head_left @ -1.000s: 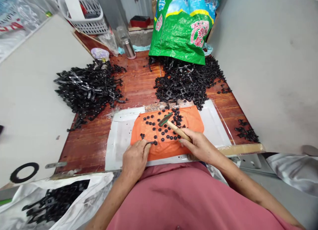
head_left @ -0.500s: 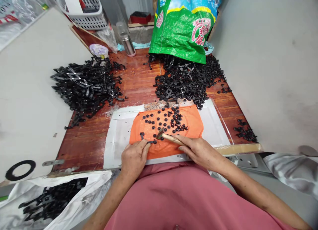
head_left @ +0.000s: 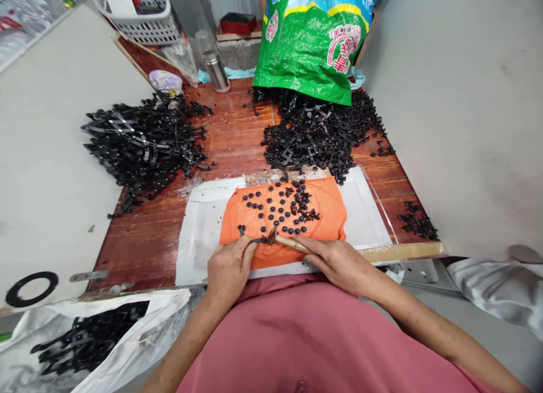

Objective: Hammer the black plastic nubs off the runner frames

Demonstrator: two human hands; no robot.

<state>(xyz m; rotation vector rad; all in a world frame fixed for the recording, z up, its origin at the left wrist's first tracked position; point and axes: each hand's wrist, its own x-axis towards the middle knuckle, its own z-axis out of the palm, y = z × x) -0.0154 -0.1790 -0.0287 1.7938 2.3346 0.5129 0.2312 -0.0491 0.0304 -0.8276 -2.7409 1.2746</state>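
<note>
My right hand (head_left: pixel 337 261) is closed round the wooden handle of a small hammer (head_left: pixel 285 241). The hammer's head is down on the near edge of an orange cloth (head_left: pixel 328 212). My left hand (head_left: pixel 229 267) pinches a small black plastic strip (head_left: pixel 257 240) flat on the cloth, right beside the hammer head. Several small round black pieces (head_left: pixel 283 207) lie scattered over the cloth. The cloth rests on a white sheet (head_left: pixel 199 234) on the red-brown wooden table (head_left: pixel 237 138).
A pile of black plastic strips (head_left: pixel 144 144) lies at the left. Another black pile (head_left: pixel 318 135) spills from a green sack (head_left: pixel 311 39) at the back. A metal flask (head_left: pixel 215 70) and white basket (head_left: pixel 139 17) stand behind. A white bag (head_left: pixel 85 339) holds black scraps at lower left.
The hammer has come down from a raised position over the cloth middle to the cloth's near edge, by my left fingertips. My left hand has stayed in place.
</note>
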